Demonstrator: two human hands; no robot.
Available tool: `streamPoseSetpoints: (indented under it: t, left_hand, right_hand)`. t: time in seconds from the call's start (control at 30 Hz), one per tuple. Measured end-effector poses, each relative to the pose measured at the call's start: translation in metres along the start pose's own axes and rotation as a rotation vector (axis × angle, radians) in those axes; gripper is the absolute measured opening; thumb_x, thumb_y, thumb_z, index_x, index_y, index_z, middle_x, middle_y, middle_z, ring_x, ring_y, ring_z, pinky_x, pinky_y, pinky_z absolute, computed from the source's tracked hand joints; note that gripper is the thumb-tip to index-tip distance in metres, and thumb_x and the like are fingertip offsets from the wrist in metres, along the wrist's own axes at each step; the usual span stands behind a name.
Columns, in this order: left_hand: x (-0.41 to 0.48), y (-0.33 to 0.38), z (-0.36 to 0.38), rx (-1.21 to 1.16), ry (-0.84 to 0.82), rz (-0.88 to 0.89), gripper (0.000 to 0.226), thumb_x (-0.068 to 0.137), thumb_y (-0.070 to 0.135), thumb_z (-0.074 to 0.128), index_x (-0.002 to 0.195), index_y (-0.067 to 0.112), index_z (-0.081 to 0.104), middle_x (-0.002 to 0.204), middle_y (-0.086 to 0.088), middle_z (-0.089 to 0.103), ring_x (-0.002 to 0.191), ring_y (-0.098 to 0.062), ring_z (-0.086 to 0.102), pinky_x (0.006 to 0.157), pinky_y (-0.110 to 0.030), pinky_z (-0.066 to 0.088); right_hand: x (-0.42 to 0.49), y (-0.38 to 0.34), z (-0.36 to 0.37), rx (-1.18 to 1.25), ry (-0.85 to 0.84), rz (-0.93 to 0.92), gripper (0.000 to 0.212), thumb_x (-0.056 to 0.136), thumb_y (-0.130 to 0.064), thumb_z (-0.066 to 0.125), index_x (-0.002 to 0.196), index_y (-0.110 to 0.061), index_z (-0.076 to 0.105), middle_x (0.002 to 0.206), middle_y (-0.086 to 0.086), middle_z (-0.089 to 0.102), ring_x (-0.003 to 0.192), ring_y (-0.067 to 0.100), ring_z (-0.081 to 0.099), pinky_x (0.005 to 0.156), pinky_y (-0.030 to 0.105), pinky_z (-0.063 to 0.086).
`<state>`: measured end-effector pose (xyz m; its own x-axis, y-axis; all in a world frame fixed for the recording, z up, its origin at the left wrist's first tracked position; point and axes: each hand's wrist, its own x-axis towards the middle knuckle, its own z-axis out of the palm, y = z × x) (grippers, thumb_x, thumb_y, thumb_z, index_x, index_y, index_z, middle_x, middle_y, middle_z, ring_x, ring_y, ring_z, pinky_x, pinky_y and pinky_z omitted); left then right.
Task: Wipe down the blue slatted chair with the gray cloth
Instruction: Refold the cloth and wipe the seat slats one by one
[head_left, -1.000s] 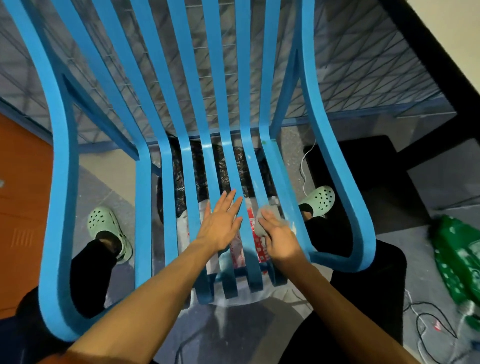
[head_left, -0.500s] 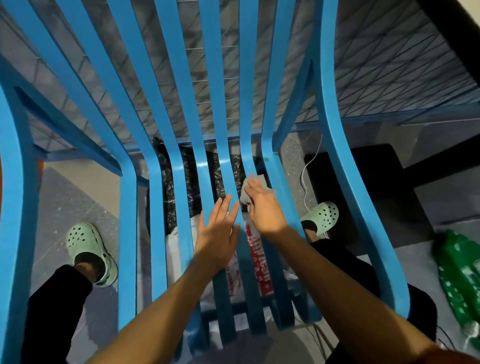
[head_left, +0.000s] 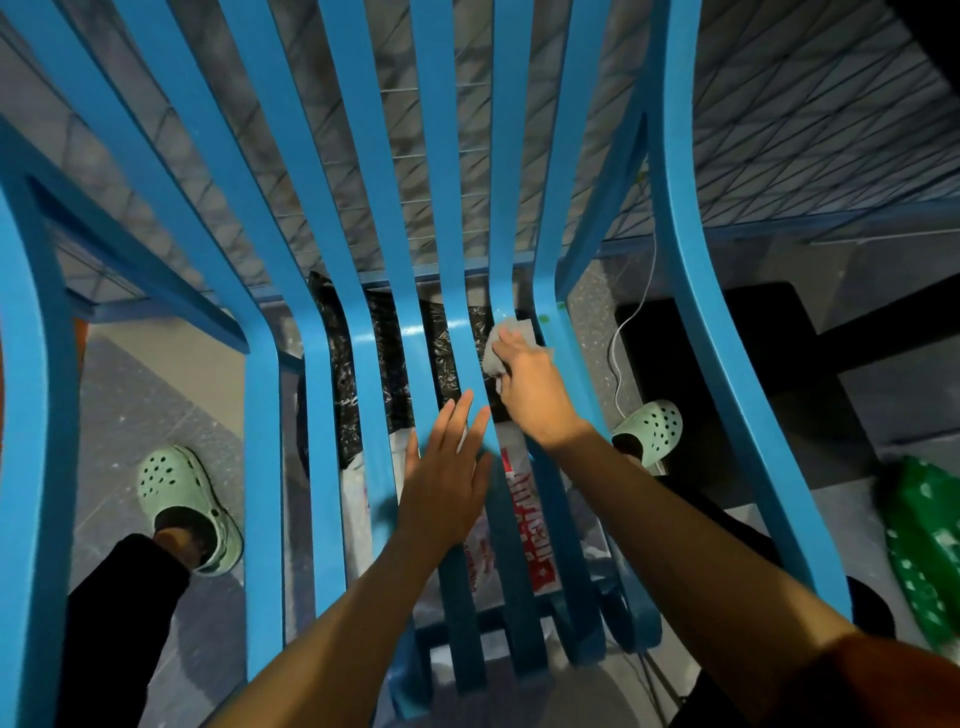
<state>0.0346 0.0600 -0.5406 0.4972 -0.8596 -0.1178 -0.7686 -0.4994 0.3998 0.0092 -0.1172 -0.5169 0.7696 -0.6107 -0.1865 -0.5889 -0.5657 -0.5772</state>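
Two hands — right hand (head_left: 535, 389) clutches gray cloth (head_left: 506, 340); left hand (head_left: 447, 480) flat, fingers spread.

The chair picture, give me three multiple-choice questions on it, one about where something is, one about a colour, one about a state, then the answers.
1. Where is the cloth?
A. on the floor
B. under the right hand, at the bend of the slats
C. draped over an armrest

2. What colour are the shoes?
A. pale green
B. red
C. black

3. How is the left hand?
A. clenched in a fist
B. gripping the cloth
C. open, fingers spread flat on the slats

Answers:
1 B: the right hand presses the cloth against the chair where seat meets back.
2 A: both shoes are pale green.
3 C: the left hand lies flat, holding nothing.
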Motion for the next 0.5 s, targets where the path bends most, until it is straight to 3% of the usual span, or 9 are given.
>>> streamPoseSetpoints:
  t: [0.1, 0.27, 0.37, 0.5]
  left_hand:
    - [-0.005, 0.002, -0.003, -0.04, -0.009, -0.001, 0.051, 0.102, 0.035, 0.036, 0.152, 0.027, 0.028, 0.163, 0.005, 0.011, 0.15, -0.013, 0.008, 0.113, -0.054, 0.021]
    - [0.005, 0.005, -0.009, 0.008, -0.105, -0.051, 0.055, 0.102, 0.036, 0.039, 0.154, 0.029, 0.021, 0.164, 0.006, 0.006, 0.15, -0.016, 0.01, 0.116, -0.057, 0.017]
    - [0.015, 0.0, -0.011, 0.093, -0.058, -0.009, 0.054, 0.097, 0.034, 0.05, 0.148, 0.02, 0.039, 0.158, -0.004, 0.029, 0.145, -0.023, 0.031, 0.108, -0.061, 0.036]
    - [0.031, -0.014, -0.009, 0.177, -0.079, -0.028, 0.059, 0.098, 0.038, 0.024, 0.151, 0.013, 0.03, 0.161, -0.01, 0.018, 0.148, -0.026, 0.02, 0.107, -0.06, 0.036]
  right_hand:
    - [-0.035, 0.008, 0.004, 0.015, -0.033, -0.029, 0.049, 0.093, 0.005, 0.046, 0.141, -0.004, 0.046, 0.155, 0.009, 0.032, 0.145, 0.021, 0.025, 0.115, 0.019, 0.01]
    - [-0.101, 0.023, 0.001, 0.135, -0.012, 0.005, 0.044, 0.088, -0.006, 0.043, 0.127, 0.002, 0.06, 0.138, 0.015, 0.054, 0.131, 0.02, 0.046, 0.111, 0.008, 0.021]
    - [-0.094, 0.023, -0.02, 0.2, -0.046, 0.048, 0.037, 0.09, -0.003, 0.055, 0.127, -0.003, 0.062, 0.132, 0.011, 0.06, 0.119, 0.012, 0.056, 0.1, 0.0, 0.03]
    - [-0.051, 0.01, -0.044, 0.375, -0.014, 0.065, 0.041, 0.089, -0.007, 0.065, 0.13, -0.009, 0.06, 0.131, 0.001, 0.061, 0.123, 0.009, 0.054, 0.103, 0.01, 0.036]
